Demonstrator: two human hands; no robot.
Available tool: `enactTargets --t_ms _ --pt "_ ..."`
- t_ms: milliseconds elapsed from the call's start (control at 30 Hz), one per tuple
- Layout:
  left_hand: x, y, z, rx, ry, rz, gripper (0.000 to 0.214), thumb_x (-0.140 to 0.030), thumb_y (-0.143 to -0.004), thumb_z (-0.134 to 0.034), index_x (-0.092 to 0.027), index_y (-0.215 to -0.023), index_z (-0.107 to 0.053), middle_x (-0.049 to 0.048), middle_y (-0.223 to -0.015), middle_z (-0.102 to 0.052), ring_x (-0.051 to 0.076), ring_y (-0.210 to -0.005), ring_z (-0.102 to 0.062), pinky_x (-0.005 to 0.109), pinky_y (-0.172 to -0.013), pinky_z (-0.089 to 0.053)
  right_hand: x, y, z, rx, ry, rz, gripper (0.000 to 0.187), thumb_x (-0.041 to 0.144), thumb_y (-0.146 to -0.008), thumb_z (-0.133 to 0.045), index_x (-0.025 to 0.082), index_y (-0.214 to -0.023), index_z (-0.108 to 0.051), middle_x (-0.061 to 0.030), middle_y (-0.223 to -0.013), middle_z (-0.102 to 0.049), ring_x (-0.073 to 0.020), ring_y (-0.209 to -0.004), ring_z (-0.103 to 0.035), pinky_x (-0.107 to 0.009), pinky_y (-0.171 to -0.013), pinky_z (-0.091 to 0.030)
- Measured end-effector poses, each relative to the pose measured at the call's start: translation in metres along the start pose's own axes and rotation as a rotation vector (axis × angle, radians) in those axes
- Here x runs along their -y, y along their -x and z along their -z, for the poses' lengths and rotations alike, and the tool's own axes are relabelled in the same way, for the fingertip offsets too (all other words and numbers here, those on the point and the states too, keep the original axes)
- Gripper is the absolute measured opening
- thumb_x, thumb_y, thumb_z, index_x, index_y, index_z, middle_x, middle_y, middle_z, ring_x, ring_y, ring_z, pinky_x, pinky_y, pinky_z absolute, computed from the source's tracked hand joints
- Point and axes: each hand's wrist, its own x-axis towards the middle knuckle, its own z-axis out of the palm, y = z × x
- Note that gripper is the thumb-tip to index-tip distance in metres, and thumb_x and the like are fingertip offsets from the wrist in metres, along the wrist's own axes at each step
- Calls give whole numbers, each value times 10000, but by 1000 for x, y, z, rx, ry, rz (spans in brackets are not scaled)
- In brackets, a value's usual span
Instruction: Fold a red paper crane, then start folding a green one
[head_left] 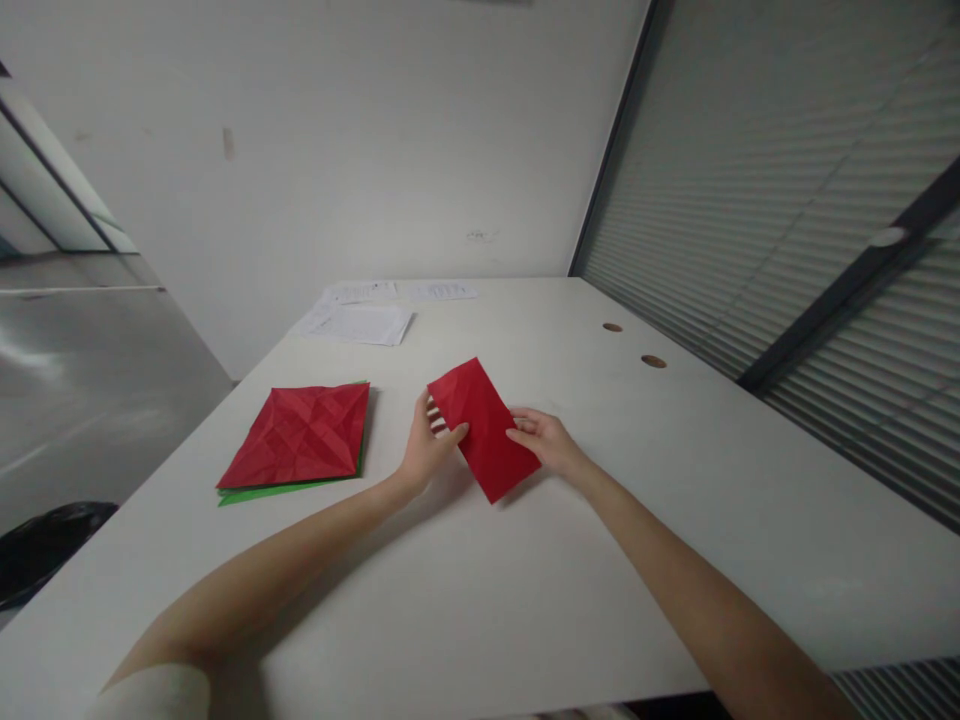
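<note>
Pale sleeve [161, 692], near left; left hand [426, 450] and right hand [549, 440] grip red paper [489, 430] over the table [465, 610], right of stacked sheets [304, 435].

Pale left sleeve [159, 692] (short, plain), bare forearms [289, 560]

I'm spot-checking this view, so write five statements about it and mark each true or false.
1. The left hand and right hand both hold one red paper. True.
2. The other red sheet lies directly on the table. False: green paper lies under it.
3. White printed papers lie toward the table's far end. True.
4. The right hand rests flat on the table. False: it grips the red paper.
5. Two round holes are in the table. True.
</note>
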Motion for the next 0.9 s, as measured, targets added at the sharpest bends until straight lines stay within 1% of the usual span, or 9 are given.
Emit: enactTargets --t_ms 67,133,267,333,433,533,633,767,900 --pt "8 2 5 -101 -320 -181 951 -299 -681 -756 -206 -1474 -238 178 -1384 -396 331 -1297 -400 556 -1061 -343 -4 -1 6 -1 157 10 377 365 -744 -668 177 -1067 -618 -61 -872 -719 -199 -774 -677 -342 -696 -535" --pt "12 5 9 -25 -562 -387 895 -295 -733 -724 -207 -1481 -241 191 -1436 -321 357 -1369 -293 594 -1103 -250 -8 -2 11 -23 341 40 321 333 -773 -624 163 -1045 -633 -42 -808 -702 -177 -720 -650 -305 -646 -510" --pt "12 10 12 540 -693 -701 501 -336 -860 -627 -233 -1332 -495 143 -1356 -491 295 -1293 -440 487 -1065 -381 -13 -3 14 -42 417 19 348 310 -782 -602 146 -1090 -606 9 -653 -639 -151 -591 -591 -267 -559 -462" --pt "11 11 10 672 -694 -780 458 -365 -887 -599 -209 -1309 -515 135 -1303 -559 274 -1246 -499 451 -1038 -430 -11 -3 14 -18 304 -34 380 340 -773 -622 153 -1101 -583 7 -664 -648 -152 -587 -599 -264 -550 -462" --pt "9 11 10 638 -742 -905 451 -332 -913 -564 -146 -1318 -497 164 -1313 -563 280 -1239 -518 461 -1039 -443 -8 -2 12 40 128 -112 423 406 -763 -655 177 -1106 -564 -14 -732 -680 -161 -616 -630 -272 -569 -486" --pt "9 9 12 625 -808 -1019 366 -192 -937 -485 -115 -1293 -513 175 -1297 -582 267 -1222 -548 462 -1035 -457 -5 0 11 75 169 -103 489 485 -782 -649 194 -1163 -554 -30 -772 -679 -183 -675 -643 -319 -629 -522" --pt "13 8 15 597 -885 -935 367 -141 -917 -478 -114 -1278 -534 162 -1259 -617 258 -1165 -597 447 -1007 -489 1 5 13 77 450 124 568 549 -745 -690 216 -1197 -602 -113 -1102 -639 -253 -1032 -602 -440 -898 -495" --pt "21 7 14 582 -951 -657 367 -170 -913 -486 -122 -1269 -560 156 -1241 -634 264 -1115 -630 426 -953 -525 13 14 16 406 762 288 783 507 -609 -823 307 -1320 -562 -90 -1441 -439 -301 -1350 -339 -491 -1121 -285" --pt "18 7 14 673 -870 -571 393 -304 -958 -452 -118 -1288 -554 176 -1324 -568 282 -1261 -519 466 -1067 -418 11 12 17 479 907 300 414 346 -803 -689 322 -1214 -656 -59 -1319 -595 -280 -1283 -435 -497 -1103 -286"
